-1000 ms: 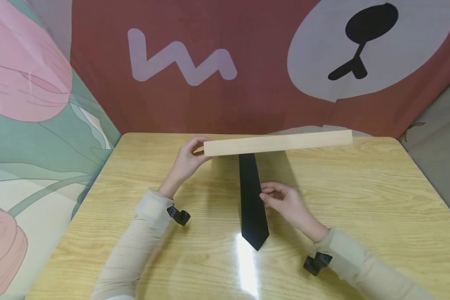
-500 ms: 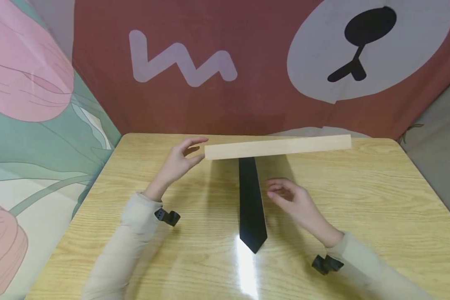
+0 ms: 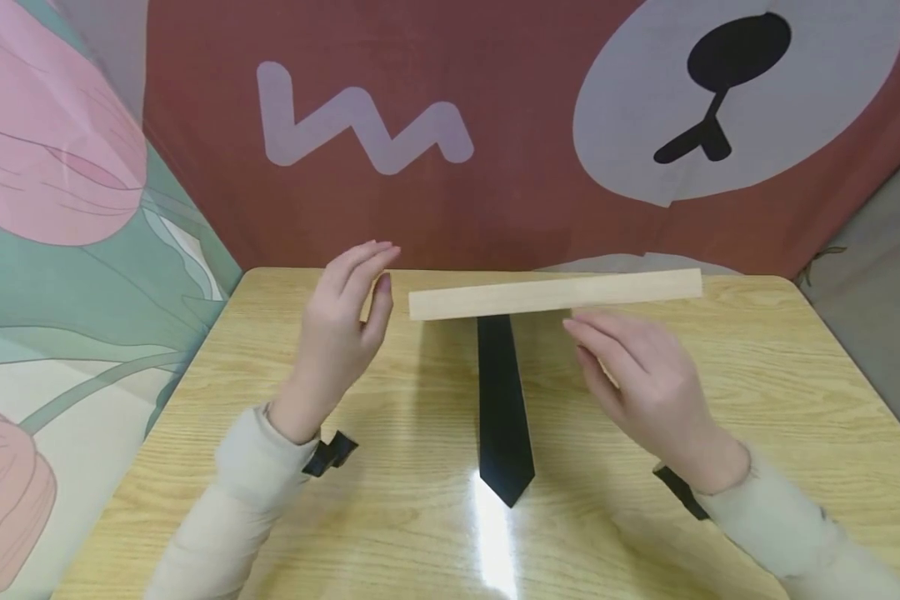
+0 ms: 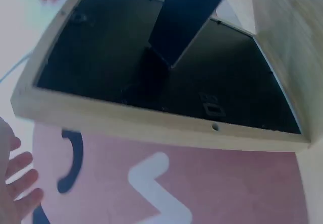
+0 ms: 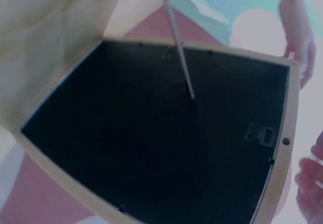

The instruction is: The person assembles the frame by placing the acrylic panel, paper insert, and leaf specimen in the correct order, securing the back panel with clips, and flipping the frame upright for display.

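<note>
A picture frame (image 3: 555, 294) with a pale wooden edge stands upright at the back of the table, seen from above in the head view. Both wrist views show its black back panel (image 4: 111, 47), with a small metal hanger (image 5: 266, 136) on it. A black easel leg (image 3: 504, 408) slants from that panel toward me. My left hand (image 3: 337, 325) is raised off the frame's left end, fingers extended and holding nothing. To the right of the leg, my right hand (image 3: 645, 383) hovers with extended fingers near the frame's lower edge; whether the fingertips touch it I cannot tell.
The wood-grain table (image 3: 780, 375) stretches around the frame, with a bright reflection below the leg's tip. A red cloth backdrop (image 3: 495, 192) with a printed bear face hangs behind the table. Floral cloth (image 3: 67, 292) hangs on the left.
My left hand has let go of the frame's left end and lifted away. My right hand has left the easel leg, moving right and up. The frame has shifted slightly and now stands still.
</note>
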The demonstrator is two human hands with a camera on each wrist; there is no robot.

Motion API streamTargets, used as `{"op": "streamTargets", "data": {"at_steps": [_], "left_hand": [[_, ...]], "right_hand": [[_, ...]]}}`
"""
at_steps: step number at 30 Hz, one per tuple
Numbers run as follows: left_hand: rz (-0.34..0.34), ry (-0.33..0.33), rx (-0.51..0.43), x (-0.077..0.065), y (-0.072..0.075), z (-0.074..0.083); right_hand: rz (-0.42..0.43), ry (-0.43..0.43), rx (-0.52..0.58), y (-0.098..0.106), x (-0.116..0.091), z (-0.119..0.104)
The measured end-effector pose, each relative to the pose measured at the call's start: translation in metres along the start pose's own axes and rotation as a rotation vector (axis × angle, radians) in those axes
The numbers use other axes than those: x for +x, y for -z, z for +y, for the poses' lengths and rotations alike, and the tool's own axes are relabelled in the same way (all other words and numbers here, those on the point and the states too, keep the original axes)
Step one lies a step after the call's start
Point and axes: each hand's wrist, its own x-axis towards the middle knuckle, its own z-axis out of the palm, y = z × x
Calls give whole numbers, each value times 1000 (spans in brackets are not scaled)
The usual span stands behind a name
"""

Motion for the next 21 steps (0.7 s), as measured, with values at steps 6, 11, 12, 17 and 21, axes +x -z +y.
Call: {"op": "streamTargets", "data": {"at_steps": [6, 11, 12, 17, 21], "left_hand": [[-43, -276, 221, -1, -3, 16], [-136, -347, 266, -5, -10, 19], [-148, -351, 253, -6, -10, 19], [-162, -396, 199, -10, -12, 22], [-156, -462, 211, -12, -14, 28]], "right_hand": [[-106, 15, -223, -6, 3, 8], [-182, -14, -304, -11, -3, 14], [-190, -18, -307, -12, -4, 15], [-175, -3, -277, -14, -12, 26], [-130, 21, -203, -12, -19, 40]]}}
